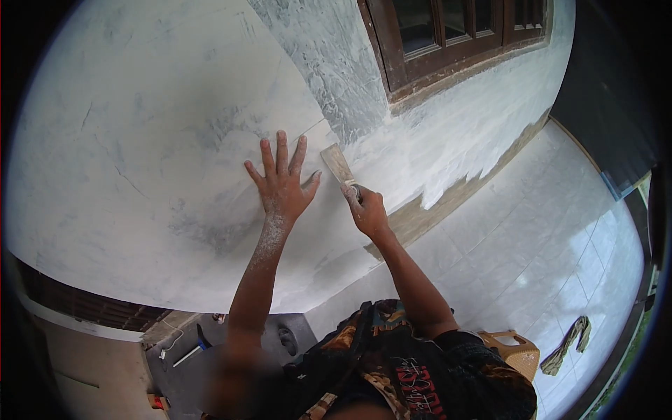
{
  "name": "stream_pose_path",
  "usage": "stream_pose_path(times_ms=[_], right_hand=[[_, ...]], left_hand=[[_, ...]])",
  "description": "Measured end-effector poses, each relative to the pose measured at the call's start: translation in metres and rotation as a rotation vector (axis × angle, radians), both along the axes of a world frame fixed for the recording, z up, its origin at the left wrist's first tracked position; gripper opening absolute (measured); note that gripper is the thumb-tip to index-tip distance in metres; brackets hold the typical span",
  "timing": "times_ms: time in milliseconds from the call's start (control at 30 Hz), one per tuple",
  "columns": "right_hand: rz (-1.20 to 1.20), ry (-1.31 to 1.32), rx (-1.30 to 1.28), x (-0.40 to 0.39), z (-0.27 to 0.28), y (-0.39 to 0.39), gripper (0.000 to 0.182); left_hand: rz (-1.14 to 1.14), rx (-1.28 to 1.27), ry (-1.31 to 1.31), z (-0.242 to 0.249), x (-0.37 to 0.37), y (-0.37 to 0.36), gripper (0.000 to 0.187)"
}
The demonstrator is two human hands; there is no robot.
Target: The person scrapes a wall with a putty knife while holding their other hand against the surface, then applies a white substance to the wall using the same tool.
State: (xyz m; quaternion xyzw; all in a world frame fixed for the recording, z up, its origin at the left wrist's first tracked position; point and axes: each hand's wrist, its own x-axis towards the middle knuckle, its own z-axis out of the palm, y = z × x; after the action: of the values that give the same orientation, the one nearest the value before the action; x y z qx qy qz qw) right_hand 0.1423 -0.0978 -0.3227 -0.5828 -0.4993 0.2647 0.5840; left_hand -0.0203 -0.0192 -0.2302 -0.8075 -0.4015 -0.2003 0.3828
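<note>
My left hand (283, 185) is spread against the white-plastered wall (175, 140), its fingers apart and dusted with white powder. To its right, my right hand (364, 206) is wrapped round the handle of a putty knife (337, 163). The knife's wide blade points up and left, at the wall beside a grey, roughly coated strip (318, 63). Whether the blade touches the wall I cannot tell. Thin crack-like lines and grey smudges mark the white surface.
A brown wooden window frame (413, 70) is at the upper right. Below the wall lies a tiled floor (490, 231) with a crumpled cloth (567, 344). A tan plastic stool (514, 350) stands beside my body. At the lower left is a dark grey surface (217, 350) with small items.
</note>
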Motion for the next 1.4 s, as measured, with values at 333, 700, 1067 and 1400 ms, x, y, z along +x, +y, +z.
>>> stream_pose_path(times_ms=[333, 700, 1067, 1400], right_hand=[[-0.039, 0.034, 0.019, -0.002, 0.011, -0.01, 0.045], [-0.011, 0.008, -0.059, 0.0, 0.013, -0.012, 0.051], [-0.022, -0.006, -0.065, 0.001, 0.009, -0.014, 0.049], [-0.054, -0.018, -0.076, -0.003, 0.006, -0.019, 0.048]], left_hand=[[0.004, 0.002, 0.005, 0.001, 0.003, 0.003, 0.083], [-0.01, 0.003, 0.007, -0.002, 0.002, 0.002, 0.083], [0.0, 0.001, 0.017, 0.0, 0.002, 0.004, 0.084], [-0.015, -0.004, 0.007, 0.0, 0.002, 0.002, 0.085]])
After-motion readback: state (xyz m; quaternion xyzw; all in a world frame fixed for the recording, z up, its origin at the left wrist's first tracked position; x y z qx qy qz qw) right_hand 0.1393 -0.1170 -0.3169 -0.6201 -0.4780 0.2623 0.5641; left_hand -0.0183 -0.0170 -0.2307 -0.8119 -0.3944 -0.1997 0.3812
